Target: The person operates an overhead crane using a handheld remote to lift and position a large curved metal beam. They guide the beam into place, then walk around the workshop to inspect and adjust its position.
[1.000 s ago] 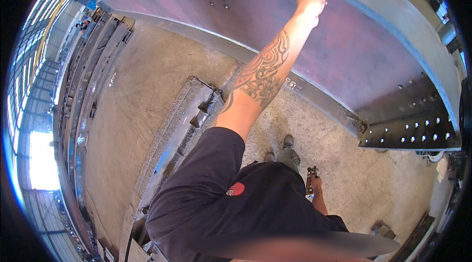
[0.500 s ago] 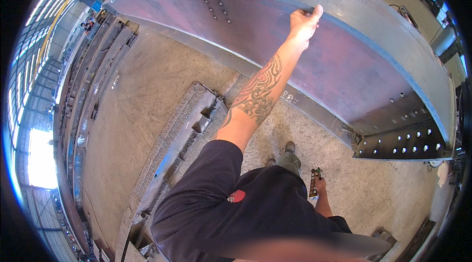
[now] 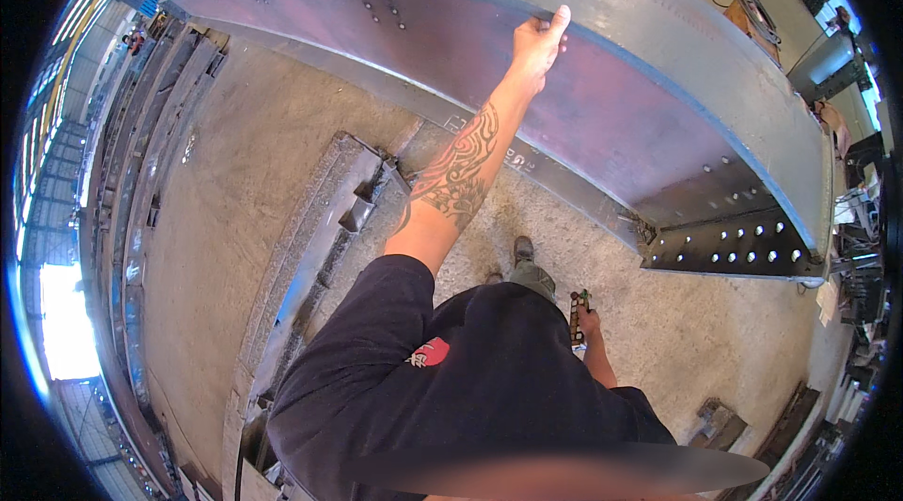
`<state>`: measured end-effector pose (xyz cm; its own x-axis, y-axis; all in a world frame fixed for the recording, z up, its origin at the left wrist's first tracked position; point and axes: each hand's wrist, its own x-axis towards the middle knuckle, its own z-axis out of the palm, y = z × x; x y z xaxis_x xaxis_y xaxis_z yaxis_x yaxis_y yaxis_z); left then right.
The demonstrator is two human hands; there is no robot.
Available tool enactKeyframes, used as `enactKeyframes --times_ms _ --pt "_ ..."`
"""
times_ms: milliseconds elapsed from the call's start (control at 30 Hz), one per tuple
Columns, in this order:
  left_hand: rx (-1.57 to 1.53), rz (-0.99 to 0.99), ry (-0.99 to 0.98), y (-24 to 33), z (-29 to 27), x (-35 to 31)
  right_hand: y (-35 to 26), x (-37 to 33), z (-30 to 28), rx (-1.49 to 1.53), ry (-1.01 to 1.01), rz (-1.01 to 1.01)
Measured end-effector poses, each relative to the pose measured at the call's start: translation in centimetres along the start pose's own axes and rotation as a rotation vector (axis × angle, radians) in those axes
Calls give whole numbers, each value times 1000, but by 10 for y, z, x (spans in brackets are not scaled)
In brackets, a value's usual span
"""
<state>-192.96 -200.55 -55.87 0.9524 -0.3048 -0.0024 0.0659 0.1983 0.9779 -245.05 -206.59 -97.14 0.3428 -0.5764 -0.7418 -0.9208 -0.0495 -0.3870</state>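
Observation:
My tattooed left arm reaches forward, and my left hand (image 3: 539,45) is closed at the near edge of a big steel beam's top flange. Its thumb lies up against the flange, and some fingers curl out of sight at the edge. The steel beam (image 3: 602,111) has a wide grey flange, a reddish web and bolt holes near both ends. Low at my right side, my right hand (image 3: 589,320) grips what looks like a remote control (image 3: 576,318), a slim device with rows of dark buttons. Part of it is hidden behind my fingers.
A rusty steel section (image 3: 320,228) with notches lies on the concrete floor (image 3: 254,153) to my left. Long steel beams (image 3: 141,200) line the far left. A small metal block (image 3: 720,426) sits at lower right. Coiled cable (image 3: 757,16) rests beyond the beam.
The view has shifted, so the beam and both hands appear farther left in the picture. My left hand stays at the flange edge, and my right hand keeps the remote control.

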Motion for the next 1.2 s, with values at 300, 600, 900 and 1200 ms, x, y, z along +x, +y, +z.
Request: enactKeyframes --times_ms 300,600,900,1200 --pt "-46 -150 40 1 4 -3 46 -7 -6 29 -16 158" --pt "-10 -265 40 8 6 -3 25 -8 -43 95 -72 57" --pt "2 -306 0 -3 14 0 -53 -47 -89 41 -20 54" --pt "-38 -396 -43 5 7 -8 -48 -51 -97 2 -26 32"
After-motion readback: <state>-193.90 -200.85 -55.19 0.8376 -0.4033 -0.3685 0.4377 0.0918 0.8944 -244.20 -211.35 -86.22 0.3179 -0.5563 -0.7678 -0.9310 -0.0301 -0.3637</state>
